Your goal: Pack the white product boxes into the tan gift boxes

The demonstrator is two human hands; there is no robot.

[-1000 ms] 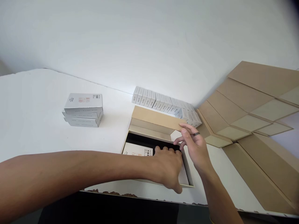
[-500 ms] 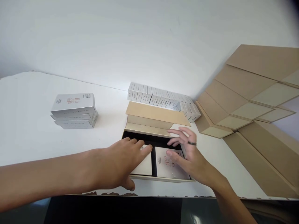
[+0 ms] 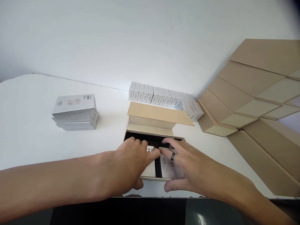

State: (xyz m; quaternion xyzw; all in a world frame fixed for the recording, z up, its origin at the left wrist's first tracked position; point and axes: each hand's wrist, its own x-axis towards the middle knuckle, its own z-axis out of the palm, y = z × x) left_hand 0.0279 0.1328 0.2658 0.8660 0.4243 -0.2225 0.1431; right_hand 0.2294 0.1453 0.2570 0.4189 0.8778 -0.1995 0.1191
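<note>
An open beige gift box with a black interior lies near the front edge of the table, its flap lid folded back. Two small cartons lie inside: a left carton and a right carton with reddish print. My left hand rests over the left carton, fingers bent down, thumb apart at the box's front wall. My right hand, with a dark ring, spreads over the right carton, thumb outside the front wall. Its index fingertip meets the left hand's. Both hands partly cover the cartons.
A stack of silver-white cartons stands at left on the white table. A row of similar cartons lines the wall behind the box. Several closed beige boxes are piled at right.
My right hand has come down and left from above the box's right end onto the right carton. My left hand has shifted slightly right.
</note>
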